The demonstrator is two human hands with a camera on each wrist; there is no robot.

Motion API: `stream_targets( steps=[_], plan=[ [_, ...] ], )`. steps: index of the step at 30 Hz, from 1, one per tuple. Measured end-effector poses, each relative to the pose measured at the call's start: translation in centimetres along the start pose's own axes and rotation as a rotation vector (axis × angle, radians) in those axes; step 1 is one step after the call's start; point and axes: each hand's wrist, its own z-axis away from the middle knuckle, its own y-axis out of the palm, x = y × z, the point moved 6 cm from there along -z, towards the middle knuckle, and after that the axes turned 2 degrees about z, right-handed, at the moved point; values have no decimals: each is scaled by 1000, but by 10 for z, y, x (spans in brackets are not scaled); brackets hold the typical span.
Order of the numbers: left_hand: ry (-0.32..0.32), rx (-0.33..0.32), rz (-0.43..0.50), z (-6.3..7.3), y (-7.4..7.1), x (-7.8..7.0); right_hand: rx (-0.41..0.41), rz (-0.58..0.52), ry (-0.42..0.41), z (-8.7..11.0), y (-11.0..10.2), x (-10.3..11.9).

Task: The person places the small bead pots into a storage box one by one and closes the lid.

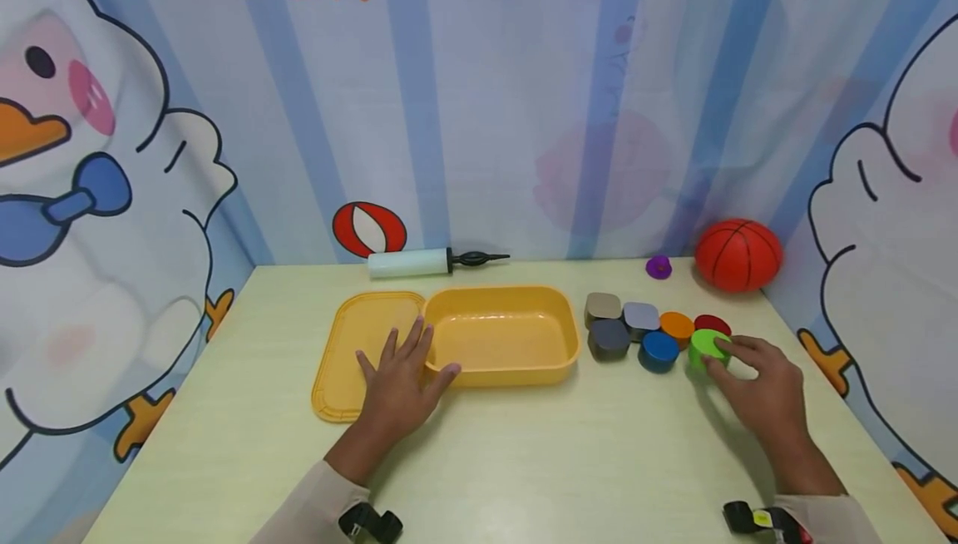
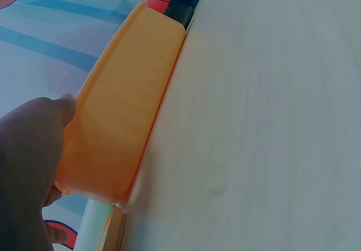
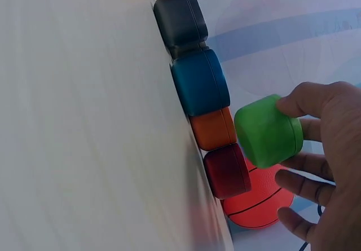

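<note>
My left hand point(image 1: 398, 386) rests at the near left corner of a yellow rectangular container point(image 1: 516, 377), its fingers spread and fairly straight. In the left wrist view the thumb point(image 2: 67, 109) touches the container's rim. The yellow lid point(image 1: 340, 361) lies flat at the container's left, partly under that hand. My right hand point(image 1: 767, 386) pinches a small lime green box point(image 3: 265, 131) between thumb and fingers. The right wrist view shows this box raised off the table. Close by stand a dark red box point(image 3: 225, 171), an orange box point(image 3: 214, 130) and a blue box point(image 3: 197, 84).
Left of the blue box are a dark grey box point(image 1: 609, 340), a tan box point(image 1: 603, 308) and a lavender box point(image 1: 640, 319). A red ball point(image 1: 738, 254) and a small purple object point(image 1: 659, 267) sit behind. A pale blue hand pump point(image 1: 409, 263) lies along the back edge.
</note>
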Motion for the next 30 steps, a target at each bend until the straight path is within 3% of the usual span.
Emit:
stream_targets(
  steps=[7,13,17,30],
  plan=[
    [6,3,15,-1,2,-2,-119,-59,-137,4,-6,8],
    [0,9,-16,-2,3,-2,-205,-230,-308,2,-6,31],
    [-2,1,-15,-2,0,-1,-193,-281,-370,-1,0,51],
    [3,-2,13,-1,0,-2,-113,-303,-418,-6,32,96]
  ],
)
